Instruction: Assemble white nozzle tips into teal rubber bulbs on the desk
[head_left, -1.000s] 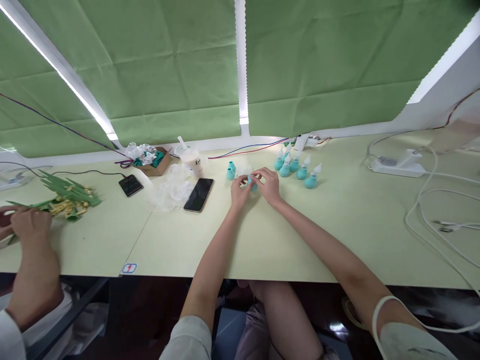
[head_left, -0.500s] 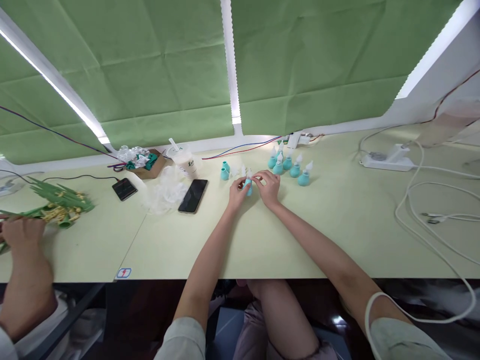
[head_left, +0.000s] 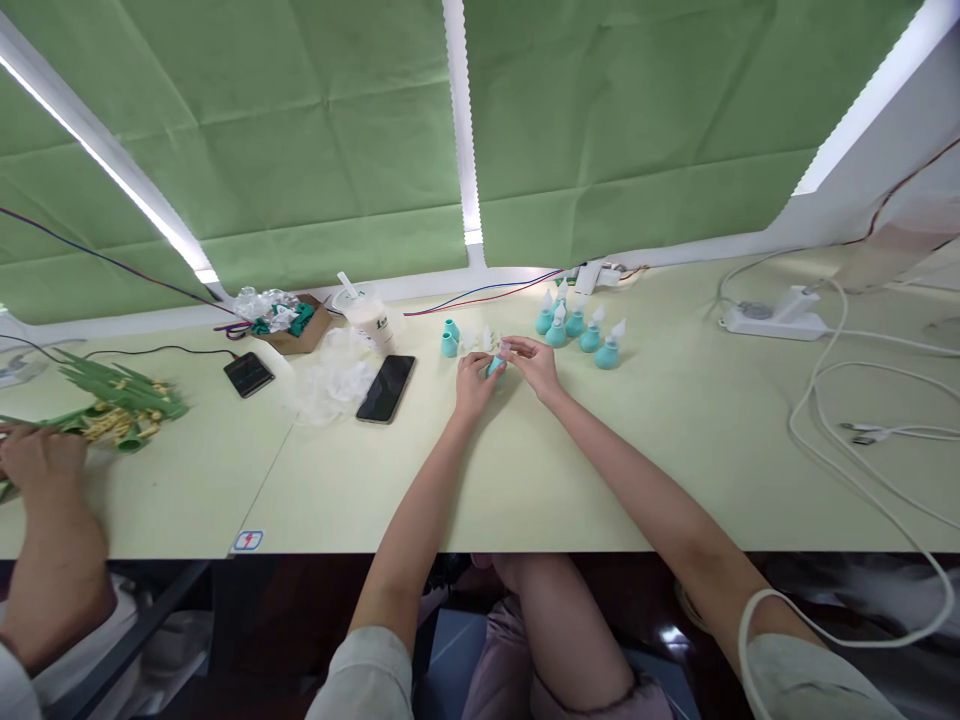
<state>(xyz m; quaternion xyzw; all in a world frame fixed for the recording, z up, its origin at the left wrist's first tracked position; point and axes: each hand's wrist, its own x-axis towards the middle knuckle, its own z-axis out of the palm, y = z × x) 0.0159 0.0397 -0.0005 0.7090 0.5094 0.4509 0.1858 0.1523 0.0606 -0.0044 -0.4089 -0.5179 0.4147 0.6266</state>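
Observation:
My left hand (head_left: 472,386) is closed around a small turquoise bulb-shaped bottle (head_left: 495,367), which tilts slightly to the right. At the bottle's mouth my right hand (head_left: 537,368) pinches a white flame-shaped tip (head_left: 504,347); the fingers partly cover it. Just behind my left hand lie several loose white tips (head_left: 487,338). Two open turquoise bottles (head_left: 449,345) stand to the left of these. To the right of my hands, several turquoise bottles (head_left: 607,352) with white pointed tips in them stand in a group.
A black phone (head_left: 386,389), crumpled clear plastic (head_left: 334,380) and a drink cup (head_left: 369,322) are on my left. Behind them sits a cardboard box (head_left: 304,335). A co-worker's hand (head_left: 45,460) holds green stems at far left. A power strip (head_left: 776,322) and white cables (head_left: 817,420) lie right.
The bottle has tipped over toward the right between my hands. My right fingers have shifted slightly up and left, onto its top end.

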